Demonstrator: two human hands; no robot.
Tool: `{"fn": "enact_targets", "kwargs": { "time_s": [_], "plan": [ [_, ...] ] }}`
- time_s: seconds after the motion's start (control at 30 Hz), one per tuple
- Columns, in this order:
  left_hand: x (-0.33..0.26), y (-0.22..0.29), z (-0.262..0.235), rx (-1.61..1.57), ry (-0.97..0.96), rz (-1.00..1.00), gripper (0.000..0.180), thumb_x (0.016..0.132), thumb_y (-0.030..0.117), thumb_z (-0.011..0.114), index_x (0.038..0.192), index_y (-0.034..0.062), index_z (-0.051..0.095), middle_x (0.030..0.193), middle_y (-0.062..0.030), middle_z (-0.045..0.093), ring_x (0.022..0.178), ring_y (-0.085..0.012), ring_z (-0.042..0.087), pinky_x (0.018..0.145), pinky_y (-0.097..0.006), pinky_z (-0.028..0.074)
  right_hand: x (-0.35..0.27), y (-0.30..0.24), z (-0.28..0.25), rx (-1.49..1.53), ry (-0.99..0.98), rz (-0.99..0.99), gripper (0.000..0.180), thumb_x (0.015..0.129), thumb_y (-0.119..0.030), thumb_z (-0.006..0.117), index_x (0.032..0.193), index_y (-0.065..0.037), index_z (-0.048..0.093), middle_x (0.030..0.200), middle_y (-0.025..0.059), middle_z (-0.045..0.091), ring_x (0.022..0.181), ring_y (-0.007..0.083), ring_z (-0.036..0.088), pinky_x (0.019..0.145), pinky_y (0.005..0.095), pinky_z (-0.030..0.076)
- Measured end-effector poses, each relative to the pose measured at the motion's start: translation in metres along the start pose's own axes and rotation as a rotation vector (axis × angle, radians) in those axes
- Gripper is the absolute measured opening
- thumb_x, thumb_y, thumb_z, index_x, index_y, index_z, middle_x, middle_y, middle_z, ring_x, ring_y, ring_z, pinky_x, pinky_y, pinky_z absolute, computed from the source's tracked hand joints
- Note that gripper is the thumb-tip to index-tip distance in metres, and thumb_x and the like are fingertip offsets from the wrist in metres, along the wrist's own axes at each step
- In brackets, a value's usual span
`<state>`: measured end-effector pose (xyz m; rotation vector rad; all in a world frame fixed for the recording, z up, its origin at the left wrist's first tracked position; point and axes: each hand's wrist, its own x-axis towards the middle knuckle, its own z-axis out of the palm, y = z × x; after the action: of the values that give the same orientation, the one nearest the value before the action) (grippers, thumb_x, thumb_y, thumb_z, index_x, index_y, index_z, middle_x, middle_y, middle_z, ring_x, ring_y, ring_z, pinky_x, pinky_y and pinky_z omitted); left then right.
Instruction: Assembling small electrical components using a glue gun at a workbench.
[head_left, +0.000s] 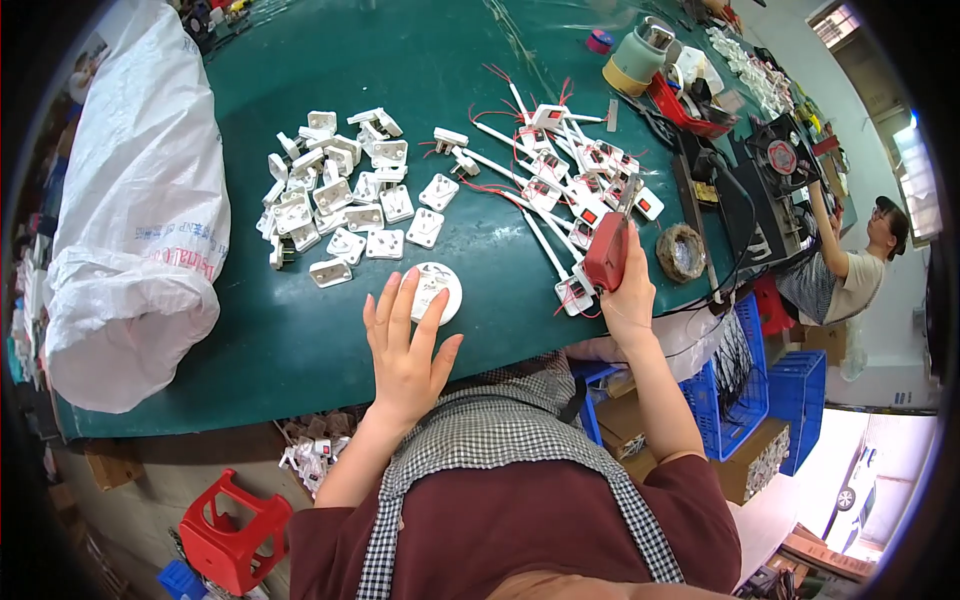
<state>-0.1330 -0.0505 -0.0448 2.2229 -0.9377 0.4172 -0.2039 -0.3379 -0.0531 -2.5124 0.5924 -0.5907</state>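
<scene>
Stretching across the workshop, a green tabletop [290, 335] is carrying a white sack [145, 180] along its left edge. Near the front edge, the left hand [403, 365] is spreading its fingers, grasping nothing, over a round white disc [447, 293]; whether they are touching it, I cannot tell. Further right along that edge, the right hand [632, 305] is clasping a red-handled tool [604, 255] beside white switch pieces [543, 190] with red wires. White plug pieces [334, 195] are lying heaped between sack and switch pieces.
</scene>
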Motion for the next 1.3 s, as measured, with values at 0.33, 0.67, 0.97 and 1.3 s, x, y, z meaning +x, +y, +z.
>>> {"fn": "enact_targets", "kwargs": {
  "time_s": [0.33,0.67,0.97,1.3],
  "plan": [
    [0.024,0.026,0.005,0.010,-0.063,0.246,0.049,0.079,0.022,0.067,0.124,0.0061,0.055,0.136,-0.0156,0.045,0.130,-0.0265,0.040,0.109,-0.042,0.025,-0.004,0.001,-0.033,0.124,0.084,-0.079,0.090,0.074,0.007,0.066,0.148,-0.010,0.017,0.117,0.0117,0.052,0.100,0.0191,0.055,0.086,0.0285,0.047],
    [0.097,0.072,0.030,-0.137,-0.390,0.493,0.081,0.069,0.041,0.073,0.135,0.0064,0.041,0.120,-0.0121,0.056,0.106,-0.0261,0.058,0.096,-0.045,0.040,-0.031,-0.035,-0.064,0.295,0.042,-0.537,0.101,0.073,0.012,0.067,0.148,-0.005,0.002,0.106,0.0135,0.052,0.080,0.0167,0.061,0.071,0.0279,0.049],
    [0.066,0.079,-0.017,-0.236,-0.415,0.137,0.057,0.073,0.024,0.072,0.126,0.0151,0.054,0.079,-0.0030,0.052,0.069,-0.0176,0.063,0.052,-0.030,0.048,-0.026,-0.077,-0.043,0.685,0.011,-0.447,0.103,0.073,0.008,0.070,0.148,-0.009,0.000,0.105,0.0124,0.052,0.085,0.0186,0.060,0.073,0.0305,0.052],
    [0.049,0.064,-0.034,-0.921,-0.387,-0.245,0.033,0.088,0.019,0.059,0.119,0.0074,0.055,0.086,-0.0083,0.053,0.070,-0.0177,0.060,0.057,-0.032,0.048,-0.029,-0.109,-0.034,0.992,-0.167,-0.199,0.106,0.074,0.012,0.067,0.148,-0.014,-0.005,0.110,0.0120,0.046,0.084,0.0162,0.060,0.075,0.0301,0.052]
  ]
}}
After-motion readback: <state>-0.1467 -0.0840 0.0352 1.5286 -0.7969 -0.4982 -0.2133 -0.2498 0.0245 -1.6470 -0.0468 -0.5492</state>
